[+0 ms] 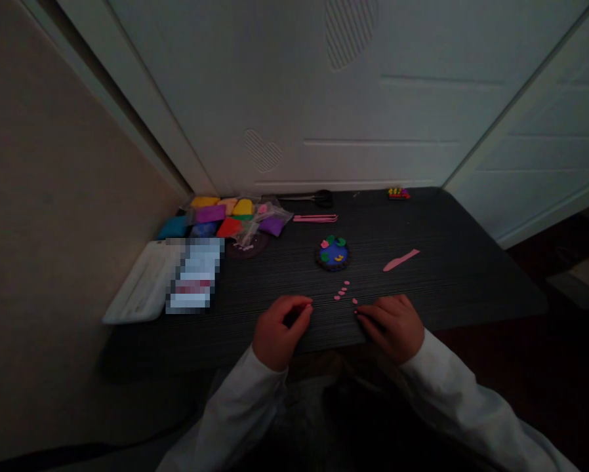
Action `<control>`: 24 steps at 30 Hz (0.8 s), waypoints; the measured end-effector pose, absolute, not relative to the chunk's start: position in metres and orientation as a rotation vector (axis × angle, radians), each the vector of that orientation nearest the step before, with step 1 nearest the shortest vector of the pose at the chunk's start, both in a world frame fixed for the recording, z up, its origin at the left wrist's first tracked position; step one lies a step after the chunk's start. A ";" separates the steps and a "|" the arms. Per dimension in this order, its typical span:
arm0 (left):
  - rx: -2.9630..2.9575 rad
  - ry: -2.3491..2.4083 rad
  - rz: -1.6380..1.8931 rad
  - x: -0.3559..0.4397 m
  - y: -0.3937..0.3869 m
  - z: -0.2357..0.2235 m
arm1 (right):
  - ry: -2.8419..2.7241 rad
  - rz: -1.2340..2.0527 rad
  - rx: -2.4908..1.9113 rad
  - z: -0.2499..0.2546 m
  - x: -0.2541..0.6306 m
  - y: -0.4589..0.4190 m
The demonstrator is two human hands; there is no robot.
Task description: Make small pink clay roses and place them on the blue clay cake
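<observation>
My left hand (279, 331) is above the table's near edge, its thumb and forefinger pinched on a small pink clay piece (309, 305). To the right, my right hand (393, 326) rests low over the table with its fingertips closed around a tiny pink clay bit (356, 312). Several flat pink clay pieces (342, 293) lie in a loose row between and beyond the hands. Farther back sits a round clay pond (332, 253) with a dark bumpy rim, blue middle, green leaves, a pink flower and yellow bits.
A pink clay knife (401, 260) lies at the right. Pink tools (315, 218) and black-handled scissors (321, 198) are at the back. Bags of coloured clay (230, 227), a white tray (144, 282) and a blurred packet (196, 274) fill the left. A small colourful item (398, 193) stands back right.
</observation>
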State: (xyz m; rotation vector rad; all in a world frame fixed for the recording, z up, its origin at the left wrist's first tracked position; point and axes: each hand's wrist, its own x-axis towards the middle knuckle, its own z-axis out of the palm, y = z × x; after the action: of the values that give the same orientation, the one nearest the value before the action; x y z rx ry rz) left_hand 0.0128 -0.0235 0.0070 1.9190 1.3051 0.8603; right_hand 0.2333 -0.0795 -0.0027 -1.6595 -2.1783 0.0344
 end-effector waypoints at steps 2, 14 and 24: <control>1.922 1.309 0.859 0.013 -0.023 0.007 | -2.170 0.055 -1.681 -0.002 0.230 -0.077; 1.924 1.293 0.857 0.013 -0.023 0.007 | -2.118 0.055 -1.720 -0.004 0.213 -0.067; 1.924 1.289 0.855 0.013 -0.024 0.007 | -2.324 -0.035 -1.680 0.001 0.208 -0.087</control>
State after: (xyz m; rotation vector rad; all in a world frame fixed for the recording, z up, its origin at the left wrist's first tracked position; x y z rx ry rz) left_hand 0.0127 -0.0240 0.0066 1.9244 1.2894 0.8550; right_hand 0.2077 -0.0867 0.0012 -1.6796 -2.3245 -0.0347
